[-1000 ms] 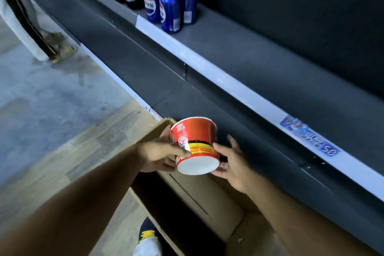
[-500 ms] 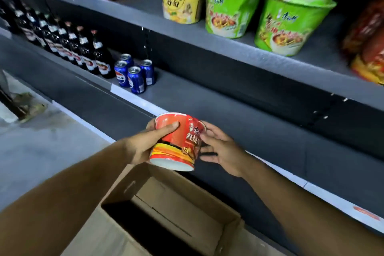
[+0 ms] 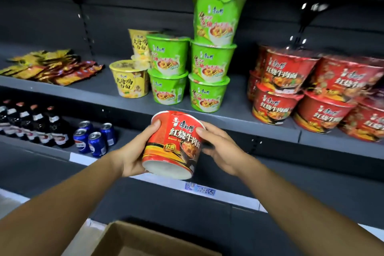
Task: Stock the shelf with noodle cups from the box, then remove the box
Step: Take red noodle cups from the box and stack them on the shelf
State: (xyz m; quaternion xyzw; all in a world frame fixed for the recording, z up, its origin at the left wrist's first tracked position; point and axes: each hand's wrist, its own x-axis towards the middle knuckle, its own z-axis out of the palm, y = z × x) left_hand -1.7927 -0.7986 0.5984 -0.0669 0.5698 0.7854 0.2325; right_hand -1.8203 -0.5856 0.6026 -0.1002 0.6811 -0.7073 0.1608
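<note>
Shelf [image 3: 236,116] behind; L hand [image 3: 133,156] + R hand [image 3: 220,151] grip red cup [image 3: 172,143]; box [image 3: 128,241] cropped, seemingly open.

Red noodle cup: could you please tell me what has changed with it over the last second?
The red noodle cup rose from just above the box toward the noodle shelf, turning more upright. The left hand and right hand still hold its sides.
</note>
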